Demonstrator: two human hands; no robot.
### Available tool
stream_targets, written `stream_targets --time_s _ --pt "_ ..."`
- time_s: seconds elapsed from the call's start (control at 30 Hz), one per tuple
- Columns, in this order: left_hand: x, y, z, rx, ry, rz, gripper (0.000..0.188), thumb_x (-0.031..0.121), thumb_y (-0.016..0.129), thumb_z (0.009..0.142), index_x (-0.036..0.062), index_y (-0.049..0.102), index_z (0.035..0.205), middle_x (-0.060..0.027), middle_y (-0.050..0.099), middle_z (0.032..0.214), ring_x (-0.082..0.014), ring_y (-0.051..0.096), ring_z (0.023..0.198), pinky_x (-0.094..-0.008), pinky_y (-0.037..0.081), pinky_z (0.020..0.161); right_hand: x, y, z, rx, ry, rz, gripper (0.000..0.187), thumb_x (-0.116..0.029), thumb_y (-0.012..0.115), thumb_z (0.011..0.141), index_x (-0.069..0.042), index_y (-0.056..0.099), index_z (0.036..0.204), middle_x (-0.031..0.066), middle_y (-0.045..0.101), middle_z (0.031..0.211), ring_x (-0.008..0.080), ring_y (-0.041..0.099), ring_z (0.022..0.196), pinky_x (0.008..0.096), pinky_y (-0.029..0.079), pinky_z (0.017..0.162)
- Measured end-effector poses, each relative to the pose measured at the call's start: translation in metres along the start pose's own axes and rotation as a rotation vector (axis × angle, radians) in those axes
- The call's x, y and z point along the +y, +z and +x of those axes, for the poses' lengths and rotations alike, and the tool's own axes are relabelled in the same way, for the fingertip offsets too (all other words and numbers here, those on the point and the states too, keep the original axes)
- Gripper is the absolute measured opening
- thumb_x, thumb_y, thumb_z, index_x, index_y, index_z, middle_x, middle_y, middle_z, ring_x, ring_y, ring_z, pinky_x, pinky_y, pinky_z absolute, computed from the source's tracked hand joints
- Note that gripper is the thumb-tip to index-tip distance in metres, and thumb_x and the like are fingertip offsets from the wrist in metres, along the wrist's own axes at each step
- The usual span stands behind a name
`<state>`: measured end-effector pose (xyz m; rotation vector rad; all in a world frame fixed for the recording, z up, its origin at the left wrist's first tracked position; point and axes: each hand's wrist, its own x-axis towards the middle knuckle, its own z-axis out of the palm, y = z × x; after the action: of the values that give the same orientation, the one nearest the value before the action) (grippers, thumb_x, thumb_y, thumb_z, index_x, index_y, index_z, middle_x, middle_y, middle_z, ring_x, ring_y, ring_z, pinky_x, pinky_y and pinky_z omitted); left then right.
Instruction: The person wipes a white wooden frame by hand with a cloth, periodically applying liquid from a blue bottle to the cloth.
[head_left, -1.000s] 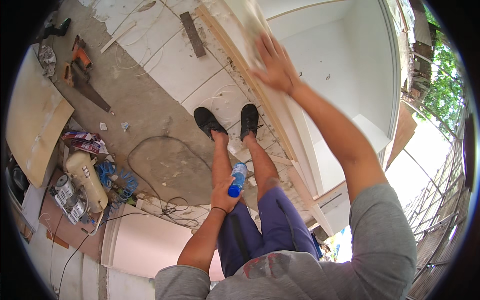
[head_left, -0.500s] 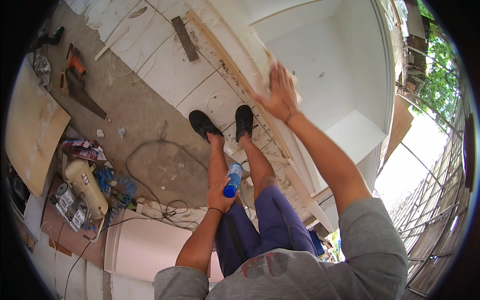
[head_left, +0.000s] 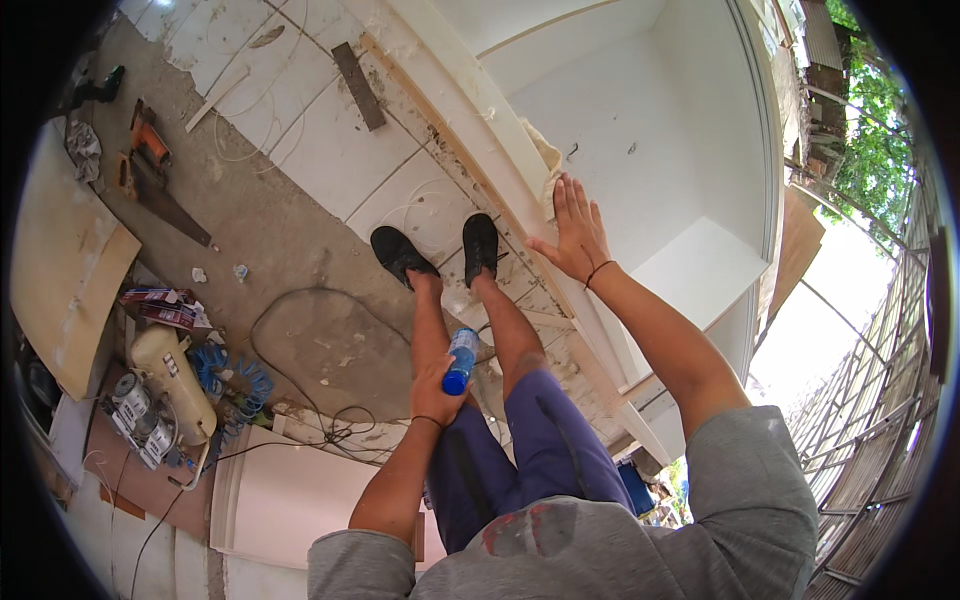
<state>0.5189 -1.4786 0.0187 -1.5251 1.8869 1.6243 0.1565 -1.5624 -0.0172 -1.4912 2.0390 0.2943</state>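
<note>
My left hand (head_left: pixel 435 388) is wrapped round a small clear bottle (head_left: pixel 463 350) with a blue cap and blue contents, tilted in front of my legs. My right hand (head_left: pixel 577 230) lies flat with its fingers stretched out at the edge of a white cabinet (head_left: pixel 520 150). A cream cloth (head_left: pixel 543 152) rests along that edge, just beyond my right fingertips and partly hidden by them. Whether my palm presses on more of the cloth I cannot tell.
On the floor at left lie a handsaw (head_left: pixel 170 210) and an orange tool (head_left: pixel 148 138). A beige air compressor (head_left: pixel 172 375) stands lower left beside a coiled blue hose (head_left: pixel 235 380). A black cable (head_left: pixel 265 315) loops over the floor. A dark wooden strip (head_left: pixel 358 88) lies on the tiles.
My right hand and the cloth have slid along the cabinet edge toward me. My left hand still holds the bottle in nearly the same place.
</note>
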Motion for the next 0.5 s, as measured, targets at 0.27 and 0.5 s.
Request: stream_targets --time_s 0.27,0.5 --pt "0.006 0.007 0.001 -0.006 -0.051 0.058 0.059 0.032 0.080 0.069 0.0098 0.063 0.121 -0.0107 0.064 0.122 -0.0305 0.061 0.110 -0.0390 0.047 0.097 -0.065 -0.054 0.158 0.444 -0.178 0.179 0.099 -0.062 0.063 0.079 -0.002 0.026 0.148 0.0188 0.022 0.156 0.0338 0.019 0.145 0.0579 0.026 0.111" --pt "0.005 0.011 0.000 0.004 -0.019 0.069 0.060 0.034 0.081 0.069 0.0115 0.062 0.121 -0.0119 0.065 0.119 -0.0322 0.061 0.108 -0.0400 0.047 0.096 0.002 0.027 -0.012 0.037 -0.166 -0.066 0.090 -0.062 0.055 0.083 -0.009 0.029 0.151 0.0094 0.019 0.160 0.0355 0.013 0.147 0.0629 0.016 0.114"
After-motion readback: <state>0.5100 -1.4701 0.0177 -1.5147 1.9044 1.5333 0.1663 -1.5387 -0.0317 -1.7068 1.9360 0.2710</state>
